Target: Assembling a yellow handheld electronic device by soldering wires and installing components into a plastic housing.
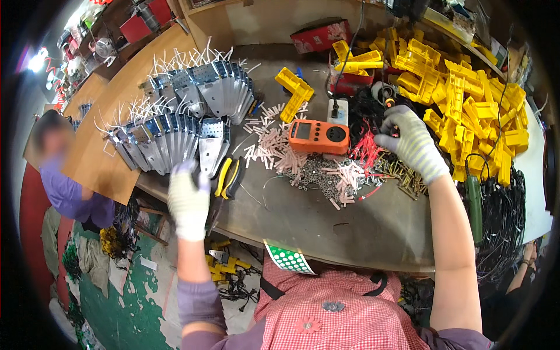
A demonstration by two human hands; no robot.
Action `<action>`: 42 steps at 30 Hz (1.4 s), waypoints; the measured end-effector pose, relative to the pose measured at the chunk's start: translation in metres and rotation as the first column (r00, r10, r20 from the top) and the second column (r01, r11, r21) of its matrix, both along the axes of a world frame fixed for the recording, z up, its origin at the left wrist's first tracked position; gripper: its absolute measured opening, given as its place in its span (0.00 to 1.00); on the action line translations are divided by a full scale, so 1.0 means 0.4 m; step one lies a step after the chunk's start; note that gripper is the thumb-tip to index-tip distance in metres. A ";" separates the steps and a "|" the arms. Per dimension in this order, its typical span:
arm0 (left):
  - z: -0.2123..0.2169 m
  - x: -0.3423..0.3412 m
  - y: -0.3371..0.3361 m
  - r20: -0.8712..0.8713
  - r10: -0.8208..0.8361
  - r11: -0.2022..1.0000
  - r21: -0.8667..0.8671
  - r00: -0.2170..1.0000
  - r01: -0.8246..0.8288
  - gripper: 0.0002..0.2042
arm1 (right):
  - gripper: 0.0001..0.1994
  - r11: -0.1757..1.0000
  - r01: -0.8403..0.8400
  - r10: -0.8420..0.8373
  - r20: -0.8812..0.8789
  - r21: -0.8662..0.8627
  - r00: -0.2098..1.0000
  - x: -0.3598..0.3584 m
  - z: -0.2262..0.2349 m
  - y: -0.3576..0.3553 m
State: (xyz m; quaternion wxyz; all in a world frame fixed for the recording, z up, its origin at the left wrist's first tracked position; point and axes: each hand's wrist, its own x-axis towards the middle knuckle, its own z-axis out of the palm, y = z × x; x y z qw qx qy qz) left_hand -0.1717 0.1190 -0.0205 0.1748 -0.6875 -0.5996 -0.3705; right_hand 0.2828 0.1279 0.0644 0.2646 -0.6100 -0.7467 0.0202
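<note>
A shiny metal bracket [211, 153] is being pinched by the gloved left hand [188, 198]. Red wires [366, 150] are being picked, maybe, by the curled right hand [410, 146]. 2 bracket rows [175, 116] are done; many yellow parts [466, 99] are waiting.

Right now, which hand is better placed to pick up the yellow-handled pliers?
Left, probably. The left hand rests at the metal brackets, right beside the pliers. The right hand is far across the table, at the black wires.

Workbench [350, 221] bears metal brackets [192, 111], yellow clips [461, 99].
</note>
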 end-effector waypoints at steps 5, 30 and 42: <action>0.027 0.042 0.181 -0.154 0.297 0.812 -0.479 0.942 -0.334 0.26 | 0.13 0.989 -0.135 0.140 0.079 -0.064 0.987 -0.020 -0.040 -0.271; 0.020 0.591 -0.230 -0.180 -0.841 0.526 -0.493 0.510 0.693 0.18 | 0.25 0.997 0.020 -0.013 0.088 -0.081 0.996 0.016 -0.166 -0.431; 0.038 0.587 -0.211 0.136 -0.879 0.324 -0.535 0.458 0.780 0.11 | 0.36 0.958 -0.231 -0.044 -0.886 -0.168 0.461 -0.054 -0.218 -0.478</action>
